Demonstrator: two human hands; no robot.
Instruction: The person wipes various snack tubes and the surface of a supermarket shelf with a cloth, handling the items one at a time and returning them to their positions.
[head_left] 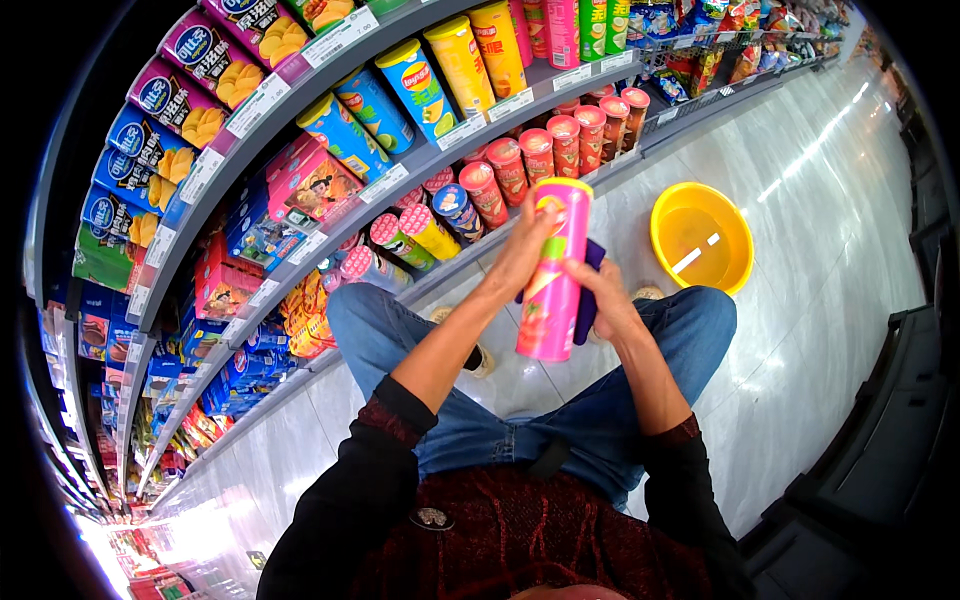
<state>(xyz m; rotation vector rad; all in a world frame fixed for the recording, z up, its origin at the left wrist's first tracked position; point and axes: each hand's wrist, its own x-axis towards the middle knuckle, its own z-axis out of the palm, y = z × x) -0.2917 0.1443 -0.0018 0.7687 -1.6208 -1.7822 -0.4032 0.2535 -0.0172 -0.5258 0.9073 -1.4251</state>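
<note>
A pink chip canister (553, 300) with a yellow lid is held tilted in front of me, above my parted knees. My left hand (525, 248) wraps around its upper left side, near the lid. On the other side, my right hand (606, 296) grips a dark purple cloth (594, 258), which lies against the canister's right side. Part of the cloth is hidden behind the canister and my fingers.
A yellow bucket (738, 222) stands on the pale tiled floor (800, 330) to the right. Shelves at the left and ahead carry chip canisters (415, 90), boxes (315, 180) and upright red cups (508, 165). Black bins (880, 410) line the right edge.
</note>
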